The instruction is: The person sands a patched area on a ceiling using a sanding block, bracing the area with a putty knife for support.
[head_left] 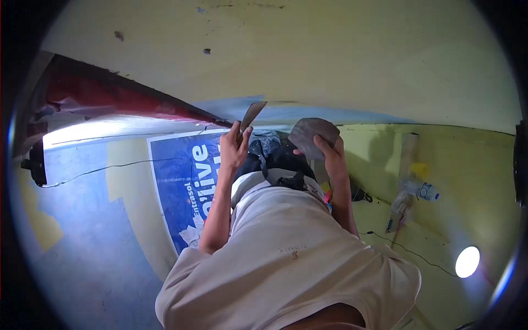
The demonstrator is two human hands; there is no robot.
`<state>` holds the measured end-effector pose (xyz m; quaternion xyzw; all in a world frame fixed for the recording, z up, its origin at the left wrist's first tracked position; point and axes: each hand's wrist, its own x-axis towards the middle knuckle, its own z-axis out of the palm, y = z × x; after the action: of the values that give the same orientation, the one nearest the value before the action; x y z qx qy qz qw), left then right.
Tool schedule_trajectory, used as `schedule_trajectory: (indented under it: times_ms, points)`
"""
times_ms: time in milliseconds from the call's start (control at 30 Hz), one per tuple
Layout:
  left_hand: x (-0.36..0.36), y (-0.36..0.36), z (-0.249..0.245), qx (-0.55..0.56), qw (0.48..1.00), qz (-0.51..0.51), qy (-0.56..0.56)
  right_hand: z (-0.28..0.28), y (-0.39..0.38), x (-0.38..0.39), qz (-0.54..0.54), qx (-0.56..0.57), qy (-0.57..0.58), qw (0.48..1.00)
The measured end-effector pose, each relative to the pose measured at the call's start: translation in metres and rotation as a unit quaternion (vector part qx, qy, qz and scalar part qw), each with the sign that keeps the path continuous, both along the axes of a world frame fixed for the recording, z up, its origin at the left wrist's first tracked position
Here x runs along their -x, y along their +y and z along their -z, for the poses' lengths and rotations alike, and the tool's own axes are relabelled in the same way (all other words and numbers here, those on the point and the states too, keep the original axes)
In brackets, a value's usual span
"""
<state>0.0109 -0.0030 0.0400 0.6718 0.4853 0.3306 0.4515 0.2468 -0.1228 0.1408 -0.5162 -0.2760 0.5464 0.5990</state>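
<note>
My left hand (234,149) is closed around the handle end of a putty knife (254,114), whose flat blade points up and to the right. Beside it, my right hand (331,155) grips a flat brownish-grey plate (311,132) with a rounded edge, thumb laid across its face. A gap separates the blade from the plate. Both hands are in front of my body, close to the pale yellow wall (308,66), which has a blue-tinted strip along its lower part.
A blue printed banner (176,192) lies on the left. On the right are a plastic bottle (422,191), a long board (404,165) and a bright lamp (467,262) with a cable (412,252). A red covering (110,93) runs along the upper left.
</note>
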Motion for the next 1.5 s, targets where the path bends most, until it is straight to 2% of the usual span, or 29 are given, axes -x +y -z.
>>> schedule_trajectory:
  times_ms: [33,67,167,233,267,367,500,533,667,800,900,1000,1067,1167,1367,1433,1500]
  points:
    - [-0.002,0.001,-0.003,-0.005,1.000,-0.001,0.004,-0.001,0.001,-0.002,-0.004,0.003,-0.007,1.000]
    - [0.001,0.000,0.017,-0.026,0.999,-0.014,-0.017,-0.004,0.002,-0.003,-0.005,-0.005,-0.010,1.000]
    - [0.002,-0.004,0.018,0.019,0.999,-0.027,-0.014,-0.007,0.003,-0.003,-0.003,-0.015,-0.011,1.000]
    - [-0.009,-0.007,0.001,-0.022,0.999,-0.024,-0.041,-0.003,0.000,-0.003,-0.015,0.006,0.004,1.000]
    - [-0.010,-0.009,-0.007,0.016,1.000,-0.020,-0.017,-0.004,-0.002,0.001,-0.011,0.003,0.007,1.000]
    - [-0.009,-0.012,0.013,0.071,0.994,-0.043,-0.072,-0.008,0.002,0.002,-0.005,-0.013,0.004,1.000]
    - [-0.005,-0.010,-0.012,0.015,1.000,-0.021,0.006,-0.003,-0.001,-0.002,-0.019,0.004,-0.004,1.000]
    - [-0.002,-0.011,-0.002,0.059,0.998,-0.026,-0.024,-0.003,-0.002,-0.004,-0.029,0.010,-0.005,1.000]
    - [-0.001,-0.010,0.007,0.072,0.996,-0.041,-0.024,-0.003,-0.001,-0.003,-0.015,-0.018,0.008,1.000]
    - [0.003,-0.010,-0.005,0.024,0.999,-0.025,0.001,0.001,-0.006,-0.002,-0.015,-0.009,0.009,1.000]
    - [0.003,-0.007,0.000,0.055,0.998,-0.034,-0.002,0.001,-0.004,-0.003,-0.015,-0.016,0.012,1.000]
    - [0.001,-0.007,-0.011,0.036,0.999,-0.020,-0.009,0.002,-0.004,-0.003,-0.015,-0.016,0.008,1.000]
    - [0.000,-0.012,-0.001,0.022,0.998,-0.035,-0.039,0.003,-0.004,-0.003,-0.020,-0.015,0.009,1.000]
    - [0.000,-0.011,-0.006,0.039,0.999,-0.032,-0.007,0.000,-0.003,-0.002,-0.012,-0.015,0.011,1.000]
    - [0.000,-0.011,0.000,0.034,0.999,-0.037,-0.020,-0.008,-0.002,0.000,-0.019,-0.007,-0.003,1.000]
    - [0.001,-0.010,-0.014,0.020,0.999,-0.028,0.014,-0.004,-0.003,0.001,-0.016,-0.016,-0.002,1.000]
    - [0.003,-0.012,-0.021,0.034,0.999,-0.025,-0.009,-0.001,-0.005,-0.003,-0.044,-0.002,-0.009,0.999]
